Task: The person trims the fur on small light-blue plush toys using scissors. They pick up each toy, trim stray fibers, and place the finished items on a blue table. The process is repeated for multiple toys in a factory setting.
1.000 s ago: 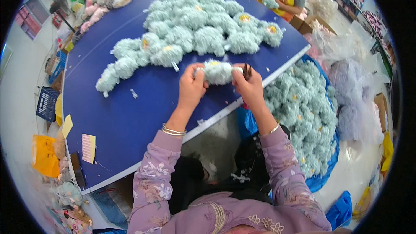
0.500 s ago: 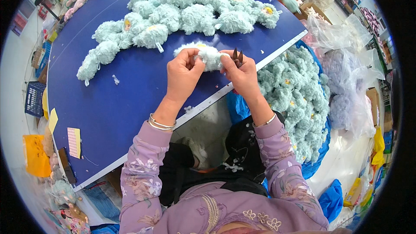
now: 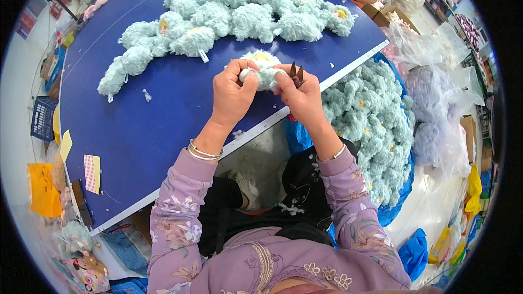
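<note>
The pale plush piece (image 3: 265, 78) sits directly between the left grip (image 3: 232, 91) and the right grip (image 3: 301, 96), both pinching it and about equally near, its long axis unclear, dark snips (image 3: 296, 73) jutting beyond the right grip.

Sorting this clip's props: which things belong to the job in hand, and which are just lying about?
Likely part of the work:
- fluffy piece, in left hand and right hand
- dark snips, right hand
- pale-green pile on table
- similar heap beside it

Apparently lying about:
- blue crate
- orange bag
</note>
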Motion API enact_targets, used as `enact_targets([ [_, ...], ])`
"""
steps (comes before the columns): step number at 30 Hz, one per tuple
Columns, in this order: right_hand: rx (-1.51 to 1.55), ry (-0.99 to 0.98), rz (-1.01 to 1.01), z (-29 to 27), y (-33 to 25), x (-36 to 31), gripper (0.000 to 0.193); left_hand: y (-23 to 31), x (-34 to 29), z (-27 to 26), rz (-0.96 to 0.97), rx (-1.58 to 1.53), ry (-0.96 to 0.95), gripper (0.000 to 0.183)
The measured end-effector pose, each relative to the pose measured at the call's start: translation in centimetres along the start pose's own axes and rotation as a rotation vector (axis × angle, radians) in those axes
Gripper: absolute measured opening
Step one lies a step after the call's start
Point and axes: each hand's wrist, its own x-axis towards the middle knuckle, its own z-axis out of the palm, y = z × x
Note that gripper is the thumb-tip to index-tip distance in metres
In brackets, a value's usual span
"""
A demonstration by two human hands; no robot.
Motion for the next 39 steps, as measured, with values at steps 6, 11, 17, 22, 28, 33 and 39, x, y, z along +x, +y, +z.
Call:
enact_targets([
  [6, 0.192, 0.012, 0.108, -0.3, 0.2, 0.2, 0.022, 1.0, -0.2, 0.2, -0.11, -0.278, -0.056, 0.009],
  [11, 0.022, 0.237, 0.088, -1.6, 0.1, 0.8, 0.019, 0.7, 1.2, -1.2, 0.029, -0.298, 0.07, 0.008],
  [17, 0.96, 0.062, -0.442, -12.7, -4.1, 1.0, 0.035, -4.0, 6.4, -9.0, 0.277, 0.652, 0.559, 0.042],
  [22, 0.627, 0.109, -0.004, -8.7, 0.4, 3.2, 0.048, -6.5, 6.5, -10.4, 0.159, 1.028, 0.285, 0.061],
  [28, -0.022, 0.061, 0.209, -0.9, 1.5, 4.0, 0.028, -3.3, 4.4, -8.2, 0.298, 0.851, 0.136, 0.059],
  [33, 0.152, -0.1, 0.27, 0.9, 0.9, 3.6, 0.046, -0.3, 1.0, -4.8, 0.404, 0.733, 0.13, 0.07],
  [39, 0.263, -0.043, 0.218, 1.2, 1.7, 3.2, 0.05, 0.6, -0.2, -3.1, 0.39, 0.354, -0.034, 0.058],
])
